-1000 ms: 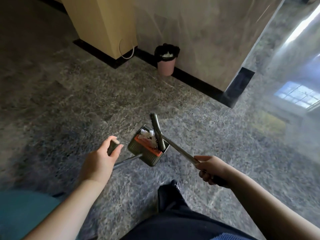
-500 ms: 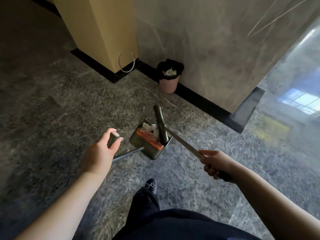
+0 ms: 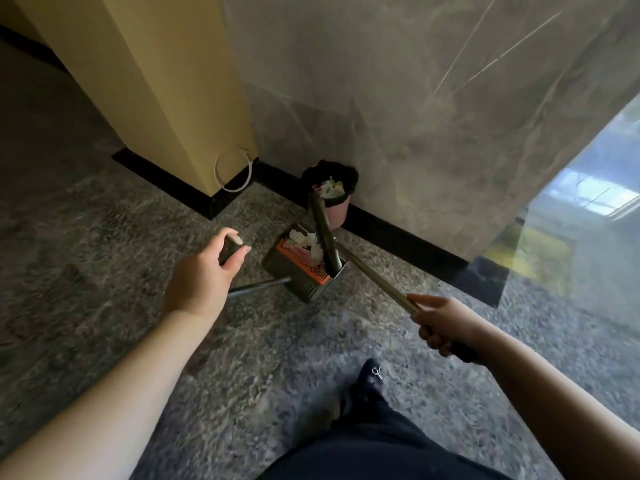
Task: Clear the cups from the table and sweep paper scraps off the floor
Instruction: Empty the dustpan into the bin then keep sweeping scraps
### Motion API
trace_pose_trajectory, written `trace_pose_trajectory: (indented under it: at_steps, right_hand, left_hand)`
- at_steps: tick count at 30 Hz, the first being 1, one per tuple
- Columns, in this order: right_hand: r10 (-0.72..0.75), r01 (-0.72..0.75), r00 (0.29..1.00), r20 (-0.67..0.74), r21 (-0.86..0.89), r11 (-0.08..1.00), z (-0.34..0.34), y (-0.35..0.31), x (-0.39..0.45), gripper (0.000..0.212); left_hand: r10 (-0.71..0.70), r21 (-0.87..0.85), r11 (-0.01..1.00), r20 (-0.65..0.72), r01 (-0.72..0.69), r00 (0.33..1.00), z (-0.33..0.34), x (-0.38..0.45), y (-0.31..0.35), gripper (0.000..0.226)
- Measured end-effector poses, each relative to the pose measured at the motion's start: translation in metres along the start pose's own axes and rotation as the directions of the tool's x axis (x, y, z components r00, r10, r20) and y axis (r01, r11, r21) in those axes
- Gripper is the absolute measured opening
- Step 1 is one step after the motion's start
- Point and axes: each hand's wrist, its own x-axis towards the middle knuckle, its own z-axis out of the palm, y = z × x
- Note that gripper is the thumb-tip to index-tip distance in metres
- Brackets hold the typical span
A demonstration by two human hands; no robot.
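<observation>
Nearest me, a dark trouser leg and a black shoe (image 3: 370,377) stood on the speckled grey stone floor (image 3: 104,271), which looked polished and mottled. The right hand (image 3: 446,323) was curled tight round the brass-coloured broom handle (image 3: 374,277), a slim metal rod running up and away to the left. The left hand (image 3: 204,275) wrapped its fingers round the dark grip at the top of the dustpan's handle (image 3: 258,286), thumb laid along it; the shaft below was thin grey metal.

Between the hands hung the dustpan (image 3: 304,271), a boxy dark-green plastic bin with a ribbed wall and an orange comb edge. White paper scraps (image 3: 304,239) lay crumpled inside it, and the broom head (image 3: 323,233), long and dark, stood tilted in the pan.

Just beyond sat a small pink wastebasket (image 3: 337,211) lined with a black bag, paper in it, against the black skirting. Behind rose a veined grey marble wall (image 3: 415,98), a yellow column (image 3: 156,81) with a white cable loop (image 3: 235,174) at its foot, and glass (image 3: 588,202) to the right.
</observation>
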Motion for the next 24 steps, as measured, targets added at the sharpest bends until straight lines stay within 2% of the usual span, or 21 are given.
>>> trace_pose_trajectory:
  at_steps: [5,12,18,21,24]
  right_hand:
    - [-0.011,0.01,1.0,0.02,0.041,0.999,-0.048,-0.054,0.069,0.051]
    - [-0.073,0.071,0.997,0.04,0.052,0.996,-0.102,-0.138,0.13,0.052]
    - [-0.099,0.098,0.995,0.012,0.056,0.994,-0.123,-0.194,0.179,0.051]
    - [-0.097,0.097,0.995,-0.007,0.054,0.994,-0.131,-0.216,0.204,0.052]
    - [-0.089,0.09,0.996,-0.017,0.073,0.993,-0.138,-0.232,0.222,0.052]
  left_hand:
    - [-0.025,-0.013,1.0,-0.006,0.025,1.0,0.021,0.097,0.018,0.015]
    - [0.041,0.024,0.999,-0.071,-0.039,0.997,0.031,0.204,0.029,0.015]
    - [0.005,0.014,1.0,-0.031,-0.004,1.0,0.047,0.284,0.016,0.017]
    - [0.099,0.034,0.995,-0.033,-0.098,0.995,0.053,0.319,0.015,0.017]
    - [0.11,0.044,0.993,0.0,-0.11,0.994,0.061,0.35,0.02,0.017]
